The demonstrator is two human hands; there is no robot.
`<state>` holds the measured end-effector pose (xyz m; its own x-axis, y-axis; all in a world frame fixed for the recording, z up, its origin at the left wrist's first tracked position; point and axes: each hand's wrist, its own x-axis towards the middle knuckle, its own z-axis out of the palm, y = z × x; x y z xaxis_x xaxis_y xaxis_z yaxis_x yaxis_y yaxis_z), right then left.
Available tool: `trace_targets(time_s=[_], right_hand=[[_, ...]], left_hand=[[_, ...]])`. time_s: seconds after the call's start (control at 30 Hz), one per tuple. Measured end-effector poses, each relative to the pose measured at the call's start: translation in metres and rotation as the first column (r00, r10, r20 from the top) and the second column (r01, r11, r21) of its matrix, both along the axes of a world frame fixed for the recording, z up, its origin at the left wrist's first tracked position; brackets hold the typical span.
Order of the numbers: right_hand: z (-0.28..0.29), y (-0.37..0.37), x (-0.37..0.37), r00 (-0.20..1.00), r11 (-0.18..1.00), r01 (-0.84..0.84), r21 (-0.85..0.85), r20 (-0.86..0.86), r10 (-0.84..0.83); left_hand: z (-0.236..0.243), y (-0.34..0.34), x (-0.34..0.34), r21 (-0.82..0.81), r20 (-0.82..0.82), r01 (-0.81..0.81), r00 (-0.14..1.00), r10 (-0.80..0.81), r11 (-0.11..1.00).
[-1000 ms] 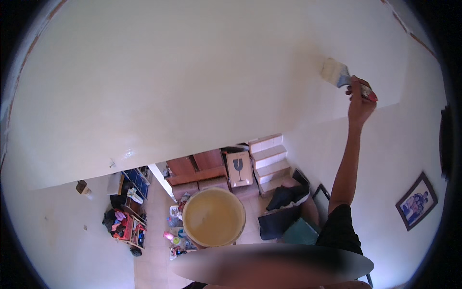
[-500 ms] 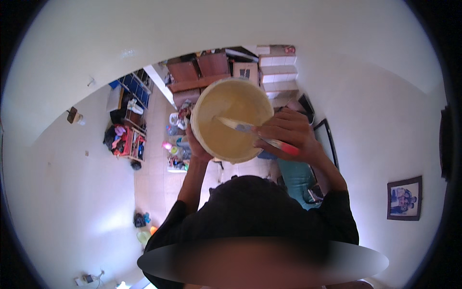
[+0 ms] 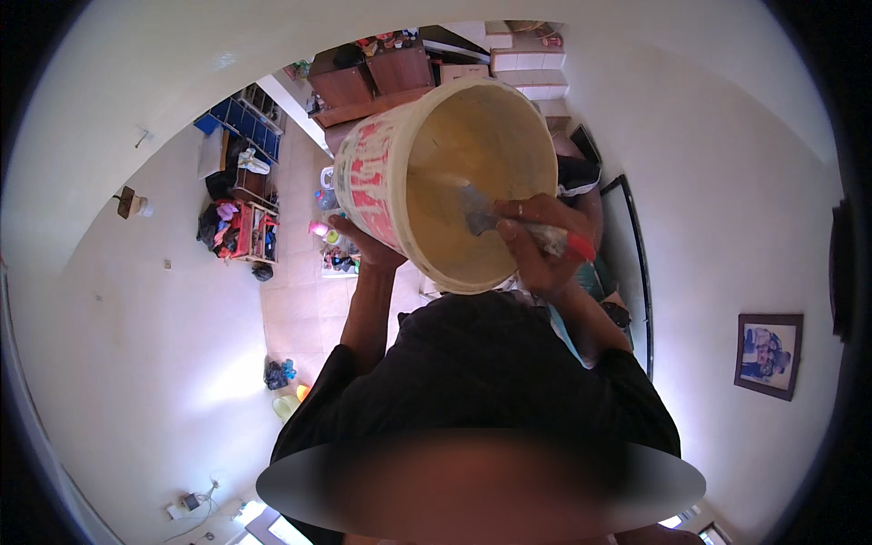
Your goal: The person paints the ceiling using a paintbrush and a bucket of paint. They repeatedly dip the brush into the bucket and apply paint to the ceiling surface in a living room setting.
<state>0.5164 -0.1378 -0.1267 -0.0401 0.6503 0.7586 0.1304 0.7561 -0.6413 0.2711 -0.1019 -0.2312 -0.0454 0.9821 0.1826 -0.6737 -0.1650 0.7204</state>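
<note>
A cream plastic bucket (image 3: 372,177) with worn red markings is tilted, its mouth facing me and to the right. Its inside is coated yellowish; how much paint it holds is hard to tell. Against its lower left side, my left hand (image 3: 372,247) holds it up, thumb showing and the other fingers hidden behind the wall. At the right of the mouth, my right hand (image 3: 543,238) is closed round a paintbrush (image 3: 476,207) with a red-ended handle. The brush's metal band and pale bristles reach inside the bucket.
Far below are brown wooden cabinets (image 3: 400,68), white steps (image 3: 529,62), a red rack with clutter (image 3: 259,232) and bottles (image 3: 331,236) on the tiled floor (image 3: 300,309). White walls surround me. A framed photo (image 3: 768,356) hangs at right; a wall lamp (image 3: 133,203) at left.
The bucket has tipped over to the right, so its outer left side now shows. My right hand and the brush have shifted slightly right and the handle has turned.
</note>
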Motion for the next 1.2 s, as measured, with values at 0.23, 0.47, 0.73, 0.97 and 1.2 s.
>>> trace_targets(time_s=[0.23, 0.47, 0.73, 0.97, 1.2], right_hand=[[-0.003, -0.006, -0.033, 0.996, 0.998, 0.045, -0.053, -0.070, -0.049], [0.011, 0.029, -0.026, 0.906, 0.981, 0.173, -0.087, 0.404, -0.124], [-0.019, 0.052, -0.036, 0.733, 0.942, 0.136, -0.308, 0.670, 0.114], [-0.017, 0.049, -0.026, 0.701, 0.917, -0.116, -0.382, 0.623, 0.348], [0.015, 0.054, -0.010, 0.982, 0.840, -0.049, -0.540, 0.129, 0.140]], left_hand=[[-0.045, 0.015, -0.009, -0.087, 0.082, -0.167, 0.981, 0.174, 0.982], [-0.006, 0.004, 0.007, -0.511, 0.432, 0.059, 0.880, 0.197, 0.858], [-0.069, 0.004, 0.010, -0.238, 0.340, 0.246, 0.927, -0.157, 0.940], [-0.105, 0.007, 0.001, -0.259, 0.107, 0.056, 0.994, -0.029, 0.964], [-0.090, 0.004, 0.008, -0.247, 0.349, 0.131, 0.936, -0.038, 0.960]])
